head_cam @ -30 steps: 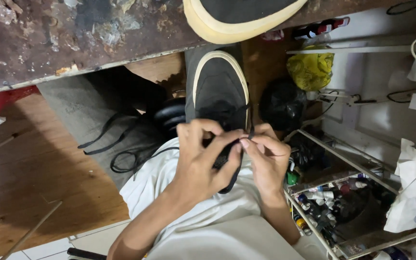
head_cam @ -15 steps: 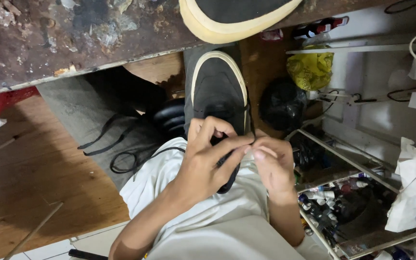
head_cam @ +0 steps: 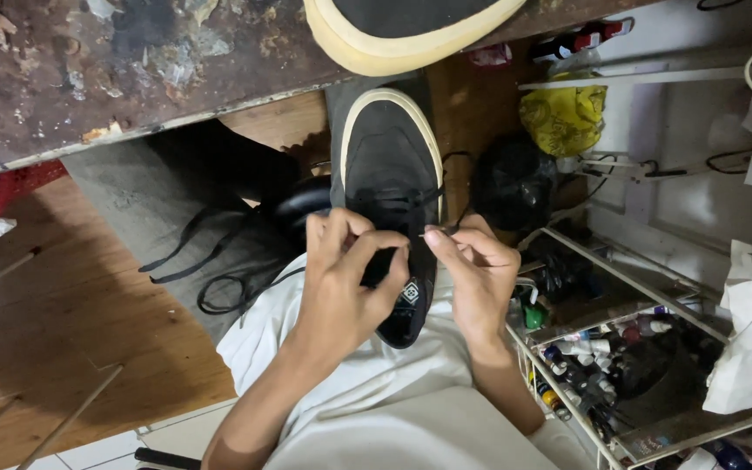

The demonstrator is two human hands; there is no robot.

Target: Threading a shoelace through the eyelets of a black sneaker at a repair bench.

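A black sneaker with a cream sole (head_cam: 391,161) rests on my lap, toe pointing away from me. My left hand (head_cam: 341,278) grips the shoe's left side near the eyelets, fingers curled over the tongue area. My right hand (head_cam: 473,271) pinches the end of a thin black shoelace (head_cam: 446,187) between thumb and forefinger, right beside the eyelets. The lace loops out to the right of the shoe. A second matching shoe (head_cam: 411,30) lies on the worn bench top above.
A stained, rusty bench top (head_cam: 132,61) spans the upper view. More black laces (head_cam: 211,261) lie on a grey mat at the left. A wire rack (head_cam: 620,348) of small paint bottles stands at the right, with a yellow bag (head_cam: 563,117) and a black bag (head_cam: 511,187) behind it.
My hands have moved slightly apart and lower on the shoe. The right hand has drawn the lace end out, and the shoe's tongue label now shows.
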